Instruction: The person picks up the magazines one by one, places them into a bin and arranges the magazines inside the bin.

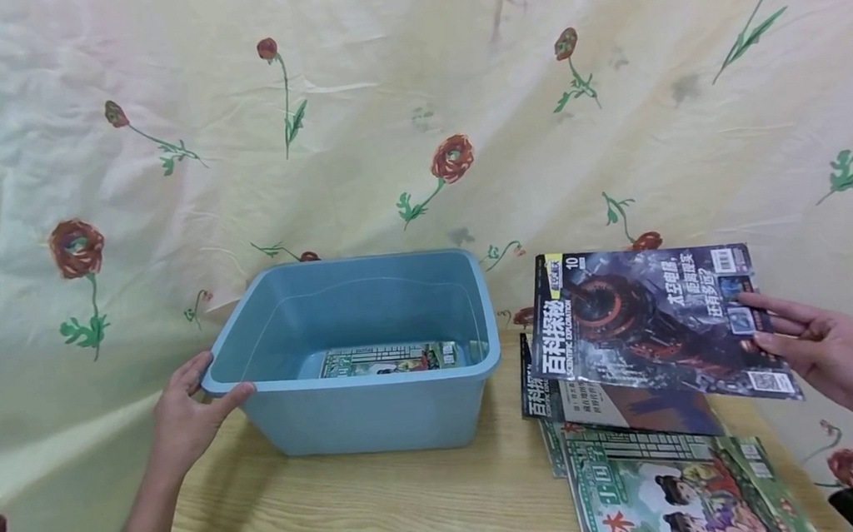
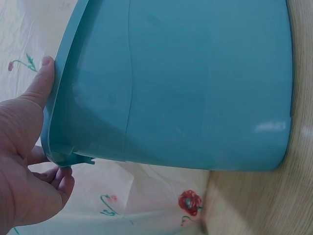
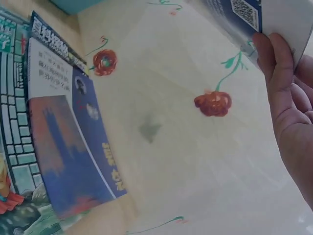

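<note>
1. Nearest the head camera, at the desk's (image 1: 386,511) front right corner, lies a green comic (image 1: 677,493), partly cut off by the bottom of the view.
2. Another magazine (image 1: 618,405) with a blue and orange cover lies on the comic's far end, close to the desk's right edge; the right wrist view shows it (image 3: 68,147) flat on the pile.
3. Above that pile the right hand (image 1: 824,347) holds a dark magazine (image 1: 657,323), lifted clear of the others and tilted, its title end toward the bin.
4. Its fingers (image 1: 772,314) lie almost straight across the cover's right edge; the right wrist view shows a finger (image 3: 276,73) against that edge, but how the thumb sits underneath cannot be told.
5. A blue bin (image 1: 362,405) stands near the middle of the desk, toward its back edge, just left of the pile.
6. One colourful magazine (image 1: 385,359) lies flat on the bin's floor.
7. The left hand (image 1: 186,418) grips the bin's front left corner: the thumb (image 1: 229,396) hooks over the rim, and the left wrist view shows the other fingers (image 2: 61,176) curled under the rim's lip outside the wall (image 2: 195,83).
8. A floral cloth (image 1: 415,116) hangs behind the desk and drapes beside both its side edges.
</note>
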The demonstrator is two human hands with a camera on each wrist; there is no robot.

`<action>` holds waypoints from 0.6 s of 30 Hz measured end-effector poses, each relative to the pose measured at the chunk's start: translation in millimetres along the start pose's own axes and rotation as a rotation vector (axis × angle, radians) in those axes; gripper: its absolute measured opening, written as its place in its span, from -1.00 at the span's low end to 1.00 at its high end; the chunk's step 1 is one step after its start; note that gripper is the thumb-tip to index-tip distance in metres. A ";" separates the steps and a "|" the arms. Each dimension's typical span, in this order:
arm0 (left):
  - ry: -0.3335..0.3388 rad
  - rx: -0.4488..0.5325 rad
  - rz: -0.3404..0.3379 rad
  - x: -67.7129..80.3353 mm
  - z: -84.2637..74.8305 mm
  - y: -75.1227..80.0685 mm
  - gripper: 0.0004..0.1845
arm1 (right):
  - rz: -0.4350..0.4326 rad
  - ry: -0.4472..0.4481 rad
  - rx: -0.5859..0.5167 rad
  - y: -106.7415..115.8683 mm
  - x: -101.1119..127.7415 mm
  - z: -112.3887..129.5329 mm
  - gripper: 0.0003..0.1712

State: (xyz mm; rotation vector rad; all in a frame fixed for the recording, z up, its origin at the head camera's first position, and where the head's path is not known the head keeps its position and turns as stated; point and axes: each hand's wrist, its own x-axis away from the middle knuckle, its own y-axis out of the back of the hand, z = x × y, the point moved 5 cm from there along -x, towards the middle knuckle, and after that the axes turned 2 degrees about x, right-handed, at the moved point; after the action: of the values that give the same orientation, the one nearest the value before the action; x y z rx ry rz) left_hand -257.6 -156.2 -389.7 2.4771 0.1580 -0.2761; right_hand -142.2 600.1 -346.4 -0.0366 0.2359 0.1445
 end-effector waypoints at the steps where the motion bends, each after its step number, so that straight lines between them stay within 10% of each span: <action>1: -0.002 0.003 -0.002 -0.1 -0.1 0.3 0.05 | -0.022 -0.001 0.021 0.1 -1.4 2.4 -0.28; 18: -0.015 0.000 -0.009 0.4 -2.5 0.4 0.04 | 0.126 -0.076 -0.197 -51.1 -48.5 18.3 -0.36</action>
State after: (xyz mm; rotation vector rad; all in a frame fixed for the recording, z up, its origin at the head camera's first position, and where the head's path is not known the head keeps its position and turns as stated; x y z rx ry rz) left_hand -256.7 -155.0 -387.6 2.4746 0.1628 -0.2991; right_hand -177.1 543.8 -316.2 -0.2123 0.1469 0.2940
